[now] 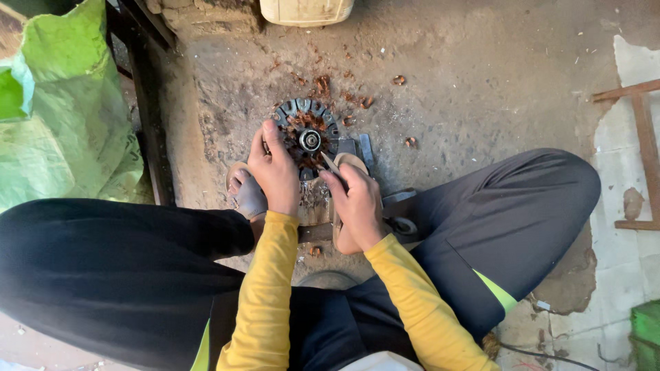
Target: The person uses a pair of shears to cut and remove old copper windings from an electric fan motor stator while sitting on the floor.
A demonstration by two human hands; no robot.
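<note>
At frame centre, a round motor core (pixel 306 134) is gripped by the left hand (pixel 275 172); a thin tool (pixel 330 163) is clamped in the right hand (pixel 357 203).

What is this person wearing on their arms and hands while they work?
Both arms are covered by long mustard-yellow sleeves that reach the wrists, snug and plain with no visible pattern. The left hand and the right hand are bare: no gloves, and no rings, watch or bands show. The hands look smudged with workshop grime.
</note>
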